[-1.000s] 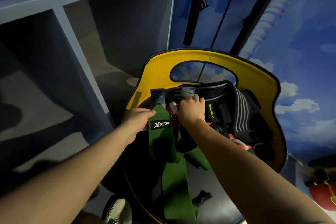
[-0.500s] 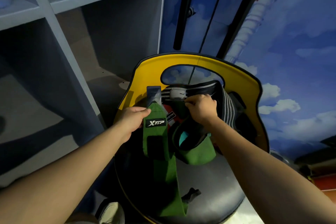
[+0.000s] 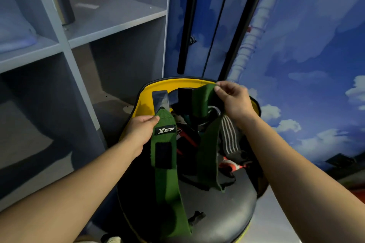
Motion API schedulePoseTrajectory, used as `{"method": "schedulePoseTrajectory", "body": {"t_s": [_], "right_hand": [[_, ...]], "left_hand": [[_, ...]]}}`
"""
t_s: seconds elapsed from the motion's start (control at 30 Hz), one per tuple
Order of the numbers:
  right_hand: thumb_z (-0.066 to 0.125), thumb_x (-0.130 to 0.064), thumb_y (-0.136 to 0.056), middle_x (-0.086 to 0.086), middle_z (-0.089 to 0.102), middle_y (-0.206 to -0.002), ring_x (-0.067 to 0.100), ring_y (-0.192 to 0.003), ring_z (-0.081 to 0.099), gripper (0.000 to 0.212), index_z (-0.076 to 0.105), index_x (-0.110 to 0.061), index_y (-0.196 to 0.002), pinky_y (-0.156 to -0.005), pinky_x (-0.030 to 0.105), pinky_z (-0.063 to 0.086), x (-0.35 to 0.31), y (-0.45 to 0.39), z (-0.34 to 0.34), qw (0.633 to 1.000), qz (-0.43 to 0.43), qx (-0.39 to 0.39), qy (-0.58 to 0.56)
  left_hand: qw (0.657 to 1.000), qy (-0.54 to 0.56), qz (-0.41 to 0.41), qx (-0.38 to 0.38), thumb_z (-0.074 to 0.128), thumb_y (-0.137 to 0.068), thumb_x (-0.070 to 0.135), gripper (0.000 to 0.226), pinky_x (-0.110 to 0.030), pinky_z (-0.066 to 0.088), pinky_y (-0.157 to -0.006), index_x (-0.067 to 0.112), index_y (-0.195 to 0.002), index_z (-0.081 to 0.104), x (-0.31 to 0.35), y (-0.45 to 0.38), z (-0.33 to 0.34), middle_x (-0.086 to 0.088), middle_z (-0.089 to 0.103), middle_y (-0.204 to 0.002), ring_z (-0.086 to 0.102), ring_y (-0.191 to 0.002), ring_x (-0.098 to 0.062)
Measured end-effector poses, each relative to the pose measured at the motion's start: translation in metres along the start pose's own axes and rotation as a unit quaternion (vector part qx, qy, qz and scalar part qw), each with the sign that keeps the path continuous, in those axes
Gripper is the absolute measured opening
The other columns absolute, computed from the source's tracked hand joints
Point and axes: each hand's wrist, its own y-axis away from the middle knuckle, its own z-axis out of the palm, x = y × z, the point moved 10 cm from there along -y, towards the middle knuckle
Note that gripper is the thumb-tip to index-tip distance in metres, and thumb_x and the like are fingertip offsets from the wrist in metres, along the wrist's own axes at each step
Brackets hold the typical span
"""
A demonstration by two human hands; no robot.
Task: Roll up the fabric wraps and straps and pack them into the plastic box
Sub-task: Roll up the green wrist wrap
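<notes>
We see the grey shelf unit [image 3: 110,31] at far left, and beside it the yellow-backed chair [image 3: 146,94] with its dark round seat. Our left hand [image 3: 141,130] pinches one end of the green wrap [image 3: 167,179] just below its dark tab, thumb on top and fingers curled under the edge near the white logo patch. From there the wrap's long axis runs down toward us over the seat, loops out of sight at the bottom of the view, and climbs back up on the right. Our right hand [image 3: 233,100] pinches that other end between thumb and forefinger, the remaining fingers loosely curled, holding it up in front of the chair back. Between the two green runs lies a heap of straps [image 3: 229,138], striped, black and red, on the seat. Half a second ago the right hand was low in that heap with the green end bunched beneath it; now it is raised and the wrap hangs in a long U. The left hand has barely shifted.
</notes>
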Motion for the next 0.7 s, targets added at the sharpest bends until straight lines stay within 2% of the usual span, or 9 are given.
{"method": "schedulePoseTrajectory", "body": {"t_s": [0.13, 0.23, 0.3, 0.37, 0.43, 0.53, 0.6, 0.7], "right_hand": [[0.067, -0.016, -0.097, -0.005, 0.073, -0.083, -0.001, -0.073, 0.068, 0.006, 0.073, -0.017, -0.097, -0.071, 0.015, 0.052, -0.027, 0.001, -0.020, 0.999, -0.016, 0.035, 0.028], [0.068, -0.020, -0.096, -0.011, 0.068, -0.080, -0.012, -0.069, 0.061, 0.009, 0.075, -0.017, -0.101, -0.065, 0.005, 0.044, -0.047, 0.005, -0.031, 0.991, -0.056, 0.066, 0.102], [0.068, -0.019, -0.095, -0.015, 0.064, -0.076, -0.015, -0.067, 0.057, 0.010, 0.077, -0.017, -0.101, -0.062, 0.002, 0.040, -0.060, 0.011, -0.033, 0.983, -0.085, 0.077, 0.145], [0.068, -0.019, -0.095, -0.013, 0.065, -0.077, -0.013, -0.069, 0.056, 0.012, 0.078, -0.017, -0.101, -0.061, 0.002, 0.038, -0.070, 0.017, -0.032, 0.974, -0.107, 0.085, 0.181], [0.067, -0.021, -0.095, -0.010, 0.067, -0.082, -0.006, -0.070, 0.057, 0.014, 0.078, -0.018, -0.102, -0.063, 0.005, 0.039, -0.078, 0.024, -0.029, 0.967, -0.115, 0.094, 0.209], [0.068, -0.024, -0.094, -0.003, 0.072, -0.092, 0.012, -0.081, 0.063, 0.014, 0.078, -0.018, -0.102, -0.075, 0.026, 0.049, -0.087, 0.038, -0.022, 0.948, -0.155, 0.112, 0.253], [0.069, -0.024, -0.092, -0.001, 0.075, -0.096, 0.019, -0.087, 0.065, 0.013, 0.079, -0.018, -0.100, -0.077, 0.032, 0.051, -0.091, 0.052, -0.009, 0.937, -0.204, 0.095, 0.269], [0.069, -0.027, -0.090, -0.006, 0.076, -0.096, 0.020, -0.087, 0.064, 0.013, 0.079, -0.021, -0.097, -0.079, 0.037, 0.048, -0.083, 0.073, 0.019, 0.918, -0.265, 0.053, 0.290]], "left_hand": [[1.000, 0.019, 0.008, 0.001, 0.079, -0.084, 0.035, 0.037, -0.052, 0.051, -0.104, 0.016, -0.115, 0.073, 0.017, 0.006, 0.007, -0.006, 0.074, -0.116, 0.068, -0.111, -0.029], [1.000, 0.025, 0.009, -0.011, 0.079, -0.085, 0.034, 0.026, -0.050, 0.050, -0.105, 0.020, -0.107, 0.076, 0.031, 0.012, 0.016, -0.005, 0.075, -0.115, 0.068, -0.112, -0.028], [0.999, 0.042, 0.008, -0.019, 0.079, -0.085, 0.030, 0.014, -0.047, 0.051, -0.103, 0.022, -0.097, 0.076, 0.042, 0.019, 0.024, -0.005, 0.076, -0.111, 0.069, -0.107, -0.026], [0.997, 0.068, 0.001, -0.020, 0.078, -0.087, 0.023, 0.005, -0.043, 0.056, -0.096, 0.020, -0.090, 0.074, 0.049, 0.025, 0.032, -0.008, 0.076, -0.106, 0.071, -0.093, -0.025], [0.996, 0.086, -0.010, -0.021, 0.077, -0.087, 0.020, 0.005, -0.042, 0.058, -0.090, 0.018, -0.087, 0.072, 0.053, 0.031, 0.041, -0.010, 0.076, -0.101, 0.070, -0.083, -0.026], [0.992, 0.115, -0.036, -0.036, 0.075, -0.089, 0.019, 0.007, -0.030, 0.056, -0.072, 0.018, -0.094, 0.069, 0.054, 0.039, 0.055, -0.005, 0.075, -0.096, 0.070, -0.076, -0.019], [0.986, 0.139, -0.063, -0.060, 0.070, -0.093, 0.019, 0.012, -0.028, 0.052, -0.070, 0.016, -0.105, 0.070, 0.051, 0.043, 0.066, -0.003, 0.076, -0.099, 0.071, -0.082, -0.015], [0.983, 0.140, -0.089, -0.077, 0.067, -0.095, 0.027, 0.017, -0.027, 0.045, -0.068, 0.021, -0.111, 0.069, 0.049, 0.044, 0.074, 0.004, 0.077, -0.101, 0.070, -0.084, -0.007]]}}
